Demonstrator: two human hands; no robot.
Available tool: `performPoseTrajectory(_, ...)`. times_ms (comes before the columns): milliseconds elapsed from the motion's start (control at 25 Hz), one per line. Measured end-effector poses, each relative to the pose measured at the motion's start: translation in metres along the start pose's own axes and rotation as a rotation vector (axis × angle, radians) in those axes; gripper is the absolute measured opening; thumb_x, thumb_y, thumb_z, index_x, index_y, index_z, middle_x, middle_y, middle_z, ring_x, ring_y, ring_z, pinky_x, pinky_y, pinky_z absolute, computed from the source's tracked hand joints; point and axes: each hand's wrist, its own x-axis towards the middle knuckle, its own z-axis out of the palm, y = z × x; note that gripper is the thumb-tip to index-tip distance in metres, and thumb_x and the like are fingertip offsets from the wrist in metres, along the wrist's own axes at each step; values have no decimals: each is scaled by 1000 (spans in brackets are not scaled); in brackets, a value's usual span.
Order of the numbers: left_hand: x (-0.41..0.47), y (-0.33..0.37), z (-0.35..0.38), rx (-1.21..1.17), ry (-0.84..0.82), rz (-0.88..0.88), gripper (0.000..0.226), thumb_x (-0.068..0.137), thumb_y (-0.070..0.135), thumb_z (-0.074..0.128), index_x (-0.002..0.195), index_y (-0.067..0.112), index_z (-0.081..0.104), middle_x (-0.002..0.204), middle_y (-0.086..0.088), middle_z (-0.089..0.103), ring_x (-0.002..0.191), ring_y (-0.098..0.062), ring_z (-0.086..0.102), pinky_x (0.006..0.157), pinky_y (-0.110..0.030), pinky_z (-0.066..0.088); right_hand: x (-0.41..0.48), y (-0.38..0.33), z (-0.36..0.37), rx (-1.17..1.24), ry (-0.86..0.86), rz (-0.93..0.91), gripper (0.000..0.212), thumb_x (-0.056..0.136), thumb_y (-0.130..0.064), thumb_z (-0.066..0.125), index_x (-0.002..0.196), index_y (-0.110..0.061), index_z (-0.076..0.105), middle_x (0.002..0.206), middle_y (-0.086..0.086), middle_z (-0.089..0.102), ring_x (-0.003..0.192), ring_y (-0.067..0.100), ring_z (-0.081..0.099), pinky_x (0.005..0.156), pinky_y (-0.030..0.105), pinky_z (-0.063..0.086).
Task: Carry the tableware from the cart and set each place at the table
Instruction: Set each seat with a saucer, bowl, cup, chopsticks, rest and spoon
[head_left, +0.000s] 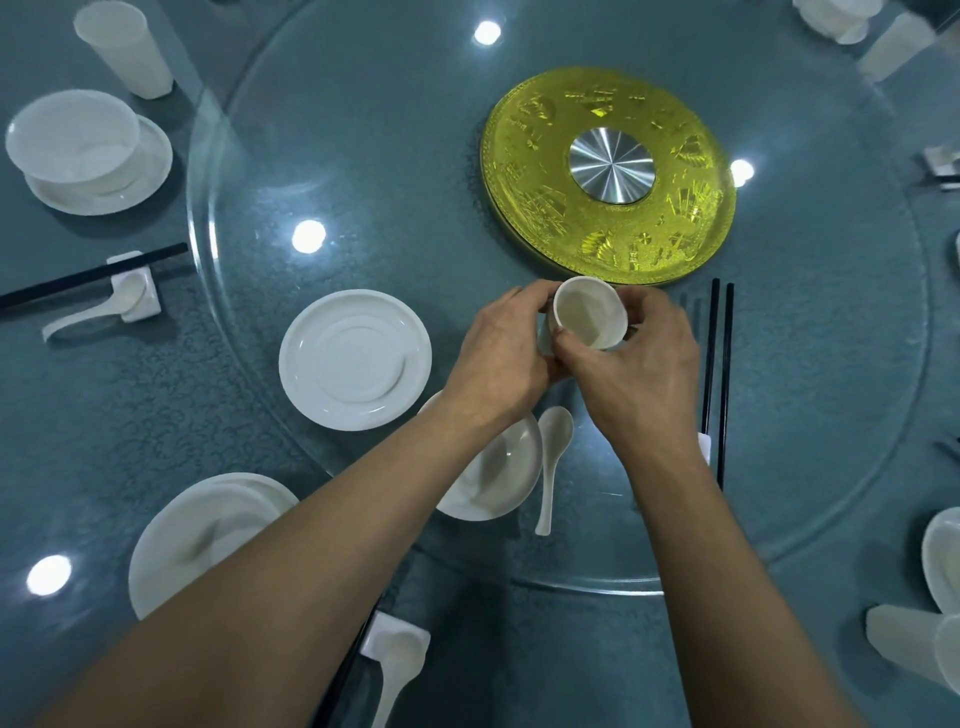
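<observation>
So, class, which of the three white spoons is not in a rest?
The middle spoon, lying bare on the glass turntable. The far-left spoon and nearest spoon sit in white rests.

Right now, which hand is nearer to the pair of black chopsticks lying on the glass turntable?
Right. The right hand is just beside the black chopsticks, gripping the small white ceramic cup; the left hand grips the cup's other side, farther from them.

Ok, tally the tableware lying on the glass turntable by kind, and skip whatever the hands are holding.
White round ceramic saucer: 1
White shallow ceramic dish: 1
White ceramic spoon: 1
Black chopstick pair: 1
White chopstick rest: 1
Total: 5
</observation>
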Motion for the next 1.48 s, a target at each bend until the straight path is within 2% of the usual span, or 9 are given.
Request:
performPoseTrajectory(240, 1, 3, -2, 27, -26, -7, 53, 74, 26, 82, 125, 29, 66, 114, 6, 71, 106, -15, 65, 91, -36, 52, 1, -2, -4, 39, 40, -11, 61, 67, -46, 79, 120, -25, 58, 116, -2, 61, 95, 11, 61, 78, 26, 49)
performPoseTrajectory(400, -2, 6, -2, 11, -26, -4, 50, 76, 32, 83, 123, 29, 67, 113, 7, 72, 104, -13, 65, 87, -32, 53, 3, -9, -14, 53, 42, -33, 63, 68, -47, 81, 123, -24, 58, 120, -1, 59, 97, 9, 57, 71, 11, 40)
performPoseTrajectory(560, -3, 8, -1, -3, -42, 2, 61, 75, 33, 84, 131, 27, 60, 123, 4, 67, 111, -17, 62, 94, -40, 52, -1, -15, -20, 83, 40, -51, 63, 70, -41, 83, 124, -24, 57, 122, -1, 56, 99, 7, 56, 75, 16, 43)
performPoseTrajectory(680, -7, 17, -7, -62, -11, 50, 71, 74, 28, 84, 139, 28, 54, 128, 4, 61, 111, -14, 57, 94, -34, 50, -3, -18, -24, 107, 50, -61, 59, 71, -36, 83, 122, -25, 57, 121, -2, 56, 99, 5, 56, 76, 12, 41)
performPoseTrajectory(840, -15, 29, -18, -122, 51, 81, 64, 77, 28, 83, 135, 31, 57, 126, 10, 61, 107, -3, 53, 91, -24, 49, -6, -23, -25, 133, 33, -83, 57, 72, -33, 84, 121, -28, 57, 121, -2, 55, 101, 5, 58, 76, 10, 41)
performPoseTrajectory(960, -21, 29, -25, -134, 62, 71, 60, 80, 29, 82, 134, 30, 56, 125, 11, 63, 110, -4, 56, 94, -30, 51, -13, -27, -25, 148, 7, -94, 60, 74, -34, 84, 126, -29, 55, 123, -2, 55, 102, 0, 58, 77, 9, 41)
performPoseTrajectory(1120, -29, 26, -37, -137, 87, 47, 59, 81, 28, 82, 134, 33, 56, 126, 12, 62, 112, -6, 57, 95, -35, 53, -21, -35, -18, 183, -27, -111, 67, 74, -40, 84, 132, -30, 52, 124, -3, 57, 106, 3, 61, 86, 22, 51)
performPoseTrajectory(1240, -36, 21, -50, -143, 122, 28, 57, 81, 31, 82, 132, 35, 56, 124, 12, 63, 110, -5, 58, 92, -37, 54, -29, -45, -12, 216, -70, -94, 75, 75, -38, 86, 138, -30, 46, 123, -8, 59, 109, 6, 61, 86, 22, 51)
performPoseTrajectory(1480, -56, 3, -86, -140, 203, -4, 52, 82, 43, 79, 128, 33, 57, 120, 12, 65, 108, -6, 61, 89, -39, 55, -50, -68, 14, 328, -134, -102, 60, 85, -38, 78, 135, -27, 48, 117, -12, 65, 108, 7, 64, 94, 34, 55)
